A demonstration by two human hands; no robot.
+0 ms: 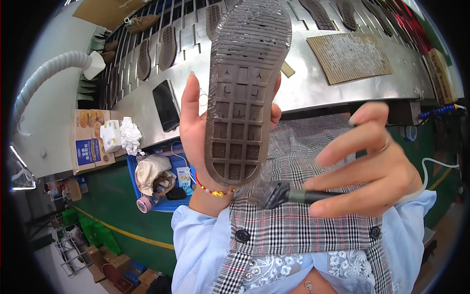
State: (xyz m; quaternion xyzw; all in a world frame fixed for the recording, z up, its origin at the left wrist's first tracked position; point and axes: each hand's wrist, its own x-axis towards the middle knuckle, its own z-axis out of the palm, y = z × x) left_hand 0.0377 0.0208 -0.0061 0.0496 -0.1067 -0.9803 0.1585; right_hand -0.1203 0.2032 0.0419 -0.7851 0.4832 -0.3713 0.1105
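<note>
1. Metal workbench (303,90) gleaming behind the brown shoe outsole (240,103), smartphone (166,105) lying left of it!
2. Left hand (193,127) grips the outsole from behind.
3. Right hand (377,166), fingers closed on a brush-like tool (275,195) near the outsole's heel.

molded numerals and angular marks on a brown shoe sole (240,109), white characters on the blue panel (89,153) of a carton (90,131), tiny unclear print on a white soft pack (110,136), blurred lettering on a packet (184,178)

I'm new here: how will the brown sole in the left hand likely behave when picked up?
The sole seems fairly stiff, extending past the left hand without visible sagging. Its shiny upper end may be slippery; its flat shape should hardly roll.
</note>
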